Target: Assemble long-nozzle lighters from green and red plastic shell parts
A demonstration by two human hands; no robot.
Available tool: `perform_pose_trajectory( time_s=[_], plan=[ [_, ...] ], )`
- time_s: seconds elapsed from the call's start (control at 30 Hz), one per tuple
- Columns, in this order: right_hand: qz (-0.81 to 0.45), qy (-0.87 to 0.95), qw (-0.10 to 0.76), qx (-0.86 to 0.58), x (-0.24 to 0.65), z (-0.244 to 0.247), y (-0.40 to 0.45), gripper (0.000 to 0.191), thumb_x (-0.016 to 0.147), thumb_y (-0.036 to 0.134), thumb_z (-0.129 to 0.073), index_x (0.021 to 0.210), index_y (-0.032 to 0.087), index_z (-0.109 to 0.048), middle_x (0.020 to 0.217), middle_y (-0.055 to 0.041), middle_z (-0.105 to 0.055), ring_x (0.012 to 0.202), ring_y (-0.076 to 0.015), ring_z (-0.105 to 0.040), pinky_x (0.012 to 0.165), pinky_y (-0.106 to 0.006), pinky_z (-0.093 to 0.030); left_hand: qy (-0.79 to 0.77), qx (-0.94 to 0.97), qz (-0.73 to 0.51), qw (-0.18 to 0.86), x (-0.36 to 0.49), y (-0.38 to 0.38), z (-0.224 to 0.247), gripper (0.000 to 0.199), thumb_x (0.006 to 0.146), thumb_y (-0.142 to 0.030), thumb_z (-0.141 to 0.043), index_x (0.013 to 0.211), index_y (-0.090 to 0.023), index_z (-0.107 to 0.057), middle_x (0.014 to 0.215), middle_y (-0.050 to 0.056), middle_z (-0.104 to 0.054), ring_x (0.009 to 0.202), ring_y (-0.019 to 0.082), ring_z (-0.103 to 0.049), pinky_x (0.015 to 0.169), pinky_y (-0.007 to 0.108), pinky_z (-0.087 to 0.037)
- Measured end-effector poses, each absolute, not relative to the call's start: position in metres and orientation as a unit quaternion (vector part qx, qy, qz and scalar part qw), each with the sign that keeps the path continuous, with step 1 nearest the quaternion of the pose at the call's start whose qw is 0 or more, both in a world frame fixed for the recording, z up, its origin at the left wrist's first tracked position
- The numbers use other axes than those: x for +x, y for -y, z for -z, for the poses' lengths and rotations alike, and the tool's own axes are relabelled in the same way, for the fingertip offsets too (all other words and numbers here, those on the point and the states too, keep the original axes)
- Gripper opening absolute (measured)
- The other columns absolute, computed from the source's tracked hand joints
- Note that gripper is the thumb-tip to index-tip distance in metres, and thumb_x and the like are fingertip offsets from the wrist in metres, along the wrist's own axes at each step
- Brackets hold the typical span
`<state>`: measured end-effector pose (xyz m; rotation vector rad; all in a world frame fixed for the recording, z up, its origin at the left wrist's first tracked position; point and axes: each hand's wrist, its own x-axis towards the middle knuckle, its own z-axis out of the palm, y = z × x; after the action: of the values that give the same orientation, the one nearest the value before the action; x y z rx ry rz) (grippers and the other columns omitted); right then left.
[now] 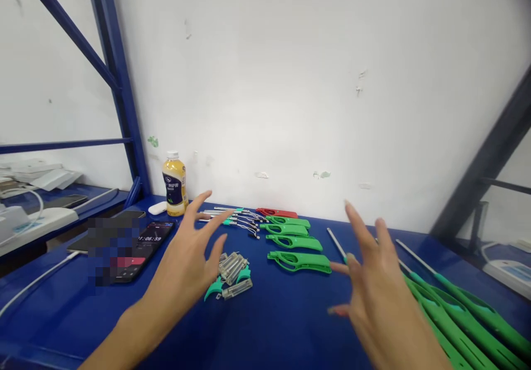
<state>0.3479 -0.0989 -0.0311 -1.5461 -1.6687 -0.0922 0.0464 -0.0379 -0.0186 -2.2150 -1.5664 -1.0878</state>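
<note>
My left hand (pixel 188 251) hovers with its fingers spread, holding nothing, just left of a small pile of clear plastic tanks (pixel 233 267) and teal triggers (pixel 213 288). Behind that pile lie thin metal rods with wires (pixel 249 225). Green handle shells (pixel 309 262) are stacked in a column at the middle, with a red shell (pixel 282 213) at the back. My right hand (pixel 373 273) is raised to the right of them, fingers apart and holding nothing. Beside and partly behind it are several green long-necked lighters (pixel 477 303) with metal tubes.
At the back left stands a yellow drink bottle (pixel 175 185) beside a white case (pixel 157 208). A phone showing a timer (pixel 151 240) and a dark device with a white cable (pixel 39 281) lie at the left. Blue metal posts (pixel 120 93) rise at the left.
</note>
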Motion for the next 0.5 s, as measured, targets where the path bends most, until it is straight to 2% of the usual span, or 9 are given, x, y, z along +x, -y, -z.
perform_pose_trajectory(
  time_s=[0.03,0.1,0.17,0.23,0.33,0.4,0.5],
  plan=[
    [0.021,0.690,0.406,-0.598,0.343,0.024,0.094,0.086,0.096,0.021,-0.039,0.175,0.041,-0.012,0.178,-0.0196,-0.022,0.099,-0.0265,-0.079,0.051,-0.028,-0.060,0.544,-0.761,0.336,0.107,0.042,0.022,0.013,0.038,0.111,-0.025,-0.051,0.148,-0.023,-0.061,0.168,0.016,-0.039,0.126,0.027,-0.067,0.093,0.042,-0.065],
    [-0.010,0.746,0.349,-0.567,0.335,0.010,0.084,0.083,0.093,0.010,-0.032,0.170,0.039,-0.033,0.167,-0.0175,-0.042,0.100,-0.0225,-0.076,0.068,-0.032,-0.063,0.560,-0.785,0.250,0.088,0.035,-0.011,0.009,0.038,0.105,-0.035,-0.069,0.140,-0.020,-0.063,0.140,0.011,-0.065,0.117,0.027,-0.070,0.097,0.048,-0.063],
    [-0.022,0.783,0.303,-0.543,0.332,-0.002,0.075,0.078,0.091,0.002,-0.028,0.154,0.037,-0.058,0.146,-0.0115,-0.061,0.097,-0.0187,-0.073,0.080,-0.035,-0.061,0.568,-0.804,0.165,0.066,0.030,-0.041,0.011,0.037,0.104,-0.040,-0.070,0.134,-0.019,-0.065,0.135,0.011,-0.068,0.113,0.025,-0.071,0.095,0.047,-0.062],
    [-0.026,0.801,0.266,-0.535,0.334,-0.007,0.065,0.066,0.098,0.003,-0.027,0.138,0.034,-0.070,0.128,-0.0083,-0.068,0.095,-0.0194,-0.072,0.087,-0.039,-0.059,0.564,-0.816,0.112,0.057,0.025,-0.066,0.017,0.038,0.104,-0.040,-0.070,0.135,-0.019,-0.065,0.136,0.011,-0.067,0.115,0.026,-0.070,0.096,0.048,-0.062],
    [-0.031,0.812,0.200,-0.548,0.344,-0.001,0.051,0.040,0.112,0.020,-0.037,0.129,0.028,-0.072,0.114,-0.0060,-0.070,0.098,-0.0217,-0.071,0.093,-0.047,-0.058,0.545,-0.833,0.076,0.056,0.018,-0.089,0.027,0.038,0.104,-0.040,-0.070,0.136,-0.019,-0.065,0.138,0.011,-0.067,0.116,0.026,-0.070,0.098,0.049,-0.062],
    [-0.032,0.810,0.154,-0.565,0.352,0.010,0.043,0.026,0.112,0.033,-0.054,0.129,0.022,-0.070,0.117,-0.0060,-0.071,0.101,-0.0220,-0.071,0.094,-0.047,-0.059,0.533,-0.841,0.069,0.055,0.013,-0.098,0.032,0.038,0.104,-0.040,-0.070,0.136,-0.019,-0.065,0.138,0.011,-0.066,0.117,0.027,-0.070,0.098,0.049,-0.061],
    [-0.026,0.797,0.097,-0.596,0.361,0.028,0.032,0.038,0.104,0.041,-0.070,0.134,0.019,-0.065,0.130,-0.0094,-0.069,0.107,-0.0238,-0.071,0.092,-0.047,-0.062,0.518,-0.851,0.068,0.051,0.004,-0.106,0.039,0.038,0.105,-0.040,-0.070,0.136,-0.019,-0.065,0.138,0.011,-0.067,0.117,0.026,-0.070,0.098,0.049,-0.062]
  ],
)
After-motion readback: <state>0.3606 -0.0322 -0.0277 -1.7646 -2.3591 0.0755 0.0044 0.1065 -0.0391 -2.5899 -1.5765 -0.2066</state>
